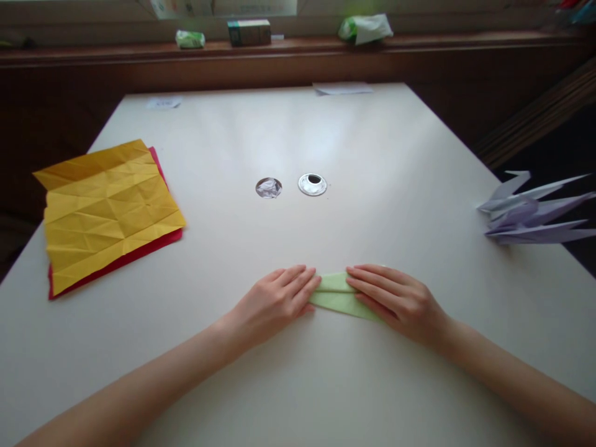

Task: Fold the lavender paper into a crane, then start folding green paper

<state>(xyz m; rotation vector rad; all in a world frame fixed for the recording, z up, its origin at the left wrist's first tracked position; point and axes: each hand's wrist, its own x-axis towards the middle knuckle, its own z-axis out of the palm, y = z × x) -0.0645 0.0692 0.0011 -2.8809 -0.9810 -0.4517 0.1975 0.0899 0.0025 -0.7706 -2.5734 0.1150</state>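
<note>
A folded strip of light green origami paper (336, 283) lies on the white table in front of me, narrowing toward its left end. A fold line runs along its length. My left hand (282, 295) holds the narrow left end, its fingers close together and pressed onto the paper. On the right part rests my right hand (395, 298), its fingers together and gripping the strip against the tabletop. Both ends of the paper are partly hidden under my fingers.
On the left, a creased yellow sheet (112, 214) lies over a red sheet (174, 237). Several folded paper cranes (526, 217) stand at the right edge. Two round table holes (269, 187) are ahead. A small box (249, 33) and tissue packs (190, 40) sit on the sill.
</note>
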